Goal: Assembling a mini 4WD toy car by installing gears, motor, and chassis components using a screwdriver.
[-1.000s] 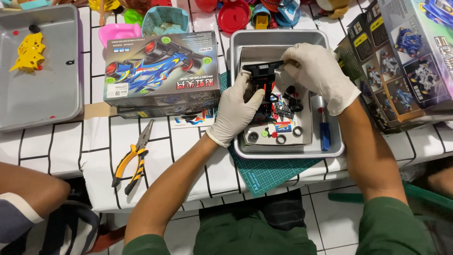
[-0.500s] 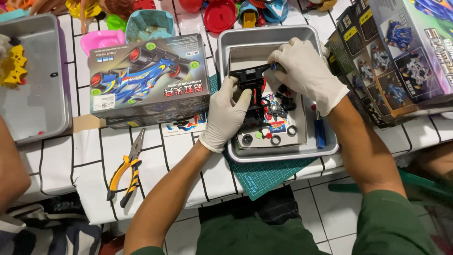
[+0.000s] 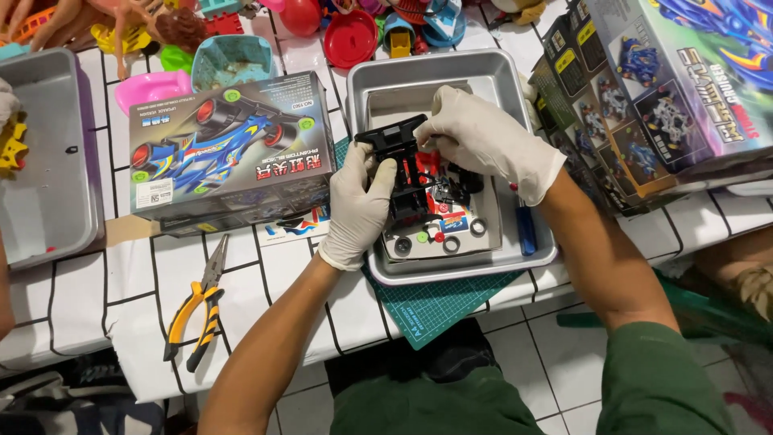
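In the head view, both hands wear pale disposable gloves and meet over a metal baking tray [image 3: 515,68] that sits on a white tablecloth with black grid lines [image 3: 137,282]. The left hand [image 3: 362,201] is curled, thumb up, gripping the near-left side of a black toy car chassis [image 3: 403,169]. The right hand [image 3: 483,137] is closed over the far-right end of the same chassis, fingers bent down onto it. The chassis is held just above the tray's floor, towards the tray's left half.

Below the chassis, inside the tray, lie small round parts [image 3: 439,240] in grey, green and red, on a pale sheet, with red and black pieces just beside them. A blue-handled tool [image 3: 527,229] lies along the tray's right wall. A green cutting mat [image 3: 439,302] pokes out from under the tray's near edge.

Left of the tray, touching or nearly touching it, stands a model racing car box [image 3: 229,153] picturing a blue racer. Near it, on the cloth, lie yellow-handled pliers [image 3: 197,306]. A second metal tray [image 3: 44,161] sits at the far left. On the right, larger model kit boxes [image 3: 668,89] lean at an angle. Along the far edge sit bright plastic toys [image 3: 350,36], among them a pink dish and a teal cup.
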